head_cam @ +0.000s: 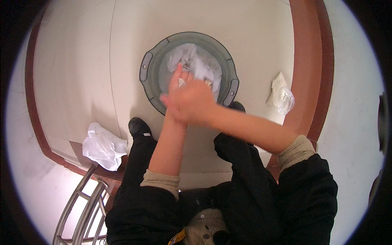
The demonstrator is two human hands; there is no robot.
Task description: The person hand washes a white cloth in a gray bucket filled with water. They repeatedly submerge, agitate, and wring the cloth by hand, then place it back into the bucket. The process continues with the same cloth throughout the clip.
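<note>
A grey plastic basin with two side handles stands on the floor before me. White wet-looking cloth lies bunched inside it, with a dark pattern on part of it. My left hand reaches over the basin, one finger extended and the others curled. A small whitish piece shows at its fingers; whether it is cloth or something else is unclear. Across the left palm and wrist lies my right hand, blurred by motion. It hides much of the left hand, and its own grip is hidden.
A white plastic bag lies on the floor at left, near a metal railing. At right, another crumpled plastic bag sits beside a reddish-brown border strip. My dark shoes stand close to the basin.
</note>
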